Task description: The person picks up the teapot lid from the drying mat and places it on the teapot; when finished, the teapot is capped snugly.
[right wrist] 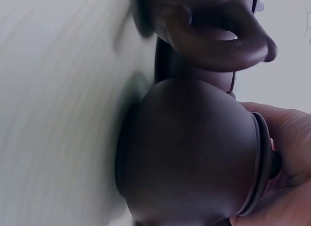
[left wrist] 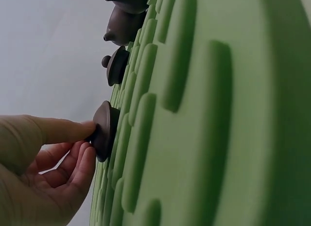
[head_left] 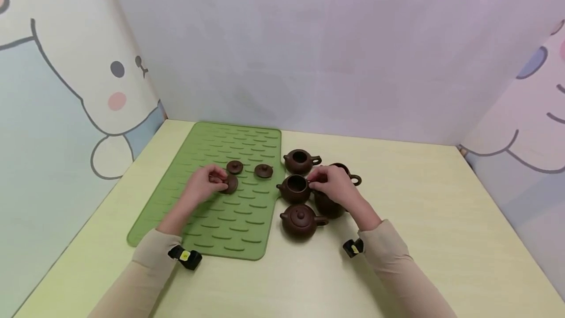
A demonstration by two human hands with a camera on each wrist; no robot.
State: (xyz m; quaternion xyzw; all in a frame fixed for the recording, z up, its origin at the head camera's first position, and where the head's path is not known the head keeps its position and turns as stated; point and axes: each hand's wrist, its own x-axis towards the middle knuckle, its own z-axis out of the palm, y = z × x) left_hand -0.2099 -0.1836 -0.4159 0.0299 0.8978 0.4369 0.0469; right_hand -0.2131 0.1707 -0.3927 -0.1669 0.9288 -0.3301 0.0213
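On the green mat, my left hand [head_left: 204, 186] pinches the knob of a dark brown teapot lid [left wrist: 103, 131] between thumb and finger. The lid stands close to the mat. Two more lids, one nearer [head_left: 235, 167] and one to the right [head_left: 263, 171], lie just beyond it. My right hand [head_left: 337, 186] is among the teapots, its fingertips pinching at the handle side of a lidless teapot [head_left: 295, 189]; the handle is mostly hidden. Beneath that hand is another teapot [right wrist: 189, 148], with a lid knob showing in the right wrist view.
A lidded teapot [head_left: 300, 222] stands in front, and a lidless teapot [head_left: 297, 162] at the back. Another teapot [head_left: 355, 179], partly hidden, stands behind the right hand. The green mat [head_left: 212, 229] covers the table's left part; pale walls stand around the table.
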